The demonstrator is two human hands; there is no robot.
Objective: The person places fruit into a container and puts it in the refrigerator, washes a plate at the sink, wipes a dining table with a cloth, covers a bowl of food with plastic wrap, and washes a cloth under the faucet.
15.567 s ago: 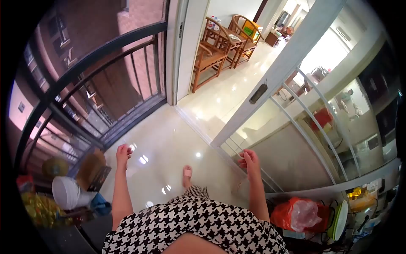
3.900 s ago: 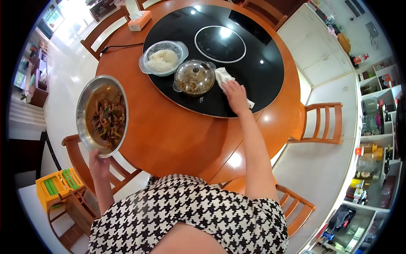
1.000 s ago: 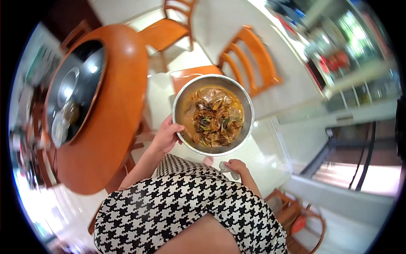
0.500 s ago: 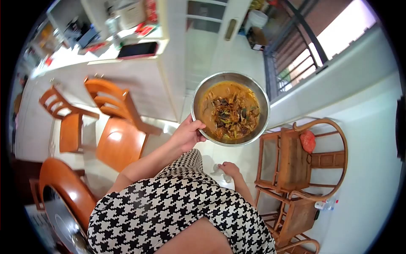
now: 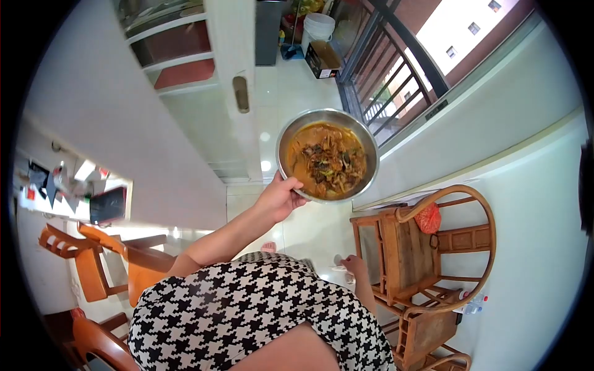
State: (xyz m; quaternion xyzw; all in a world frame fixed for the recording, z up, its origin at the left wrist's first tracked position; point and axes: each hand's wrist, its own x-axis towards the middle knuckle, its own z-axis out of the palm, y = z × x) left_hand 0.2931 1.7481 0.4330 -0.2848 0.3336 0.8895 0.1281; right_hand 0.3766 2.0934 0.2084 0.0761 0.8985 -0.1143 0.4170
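Well out in front of me, my left hand (image 5: 279,198) grips the near left rim of a round metal bowl (image 5: 371,154), thumb over the edge and fingers underneath. Inside the bowl is a brown, oily stew (image 5: 328,162) with dark chunks and bits of green; its surface stays below the rim. My right hand (image 5: 354,266) hangs low at my side by the wooden chair, with its fingers curled. Something pale shows beside those fingers, too small and blurred to name.
A sliding door (image 5: 240,93) stands ahead on the left, with a tiled passage (image 5: 272,93) beyond. A cardboard box (image 5: 323,60) and white bucket (image 5: 318,26) sit there. To the right are a railed window (image 5: 396,80) and a wooden armchair (image 5: 408,253); orange chairs (image 5: 93,272) stand left.
My view has swung and moved towards the doorway. The counter and orange chairs have shifted left and down. The bowl stays in my left hand, and my right hand remains low.
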